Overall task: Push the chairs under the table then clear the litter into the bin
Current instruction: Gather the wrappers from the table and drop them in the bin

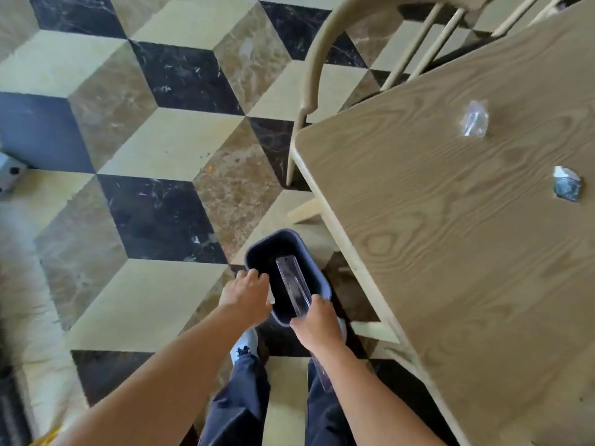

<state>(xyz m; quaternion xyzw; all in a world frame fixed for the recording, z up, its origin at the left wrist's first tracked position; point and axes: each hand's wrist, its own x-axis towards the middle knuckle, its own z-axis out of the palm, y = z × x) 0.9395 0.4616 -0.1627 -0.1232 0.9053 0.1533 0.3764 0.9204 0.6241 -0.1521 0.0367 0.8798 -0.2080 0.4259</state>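
A dark blue bin (257,252) stands on the floor beside the wooden table (450,252). My left hand (246,296) grips the bin's near left rim. My right hand (317,321) is shut on a long clear plastic strip (293,284) that slants over the bin's opening. On the table lie a crumpled clear wrapper (475,119) and a torn dark wrapper (566,185). A pale wooden chair (317,53) stands at the table's far end, its seat tucked under the top.
The floor is a cube-pattern marble tile in beige, brown and black. A grey box (9,172) sits at the left edge. The table's leg and rail (373,329) lie just right of the bin. My legs and shoes are below the hands.
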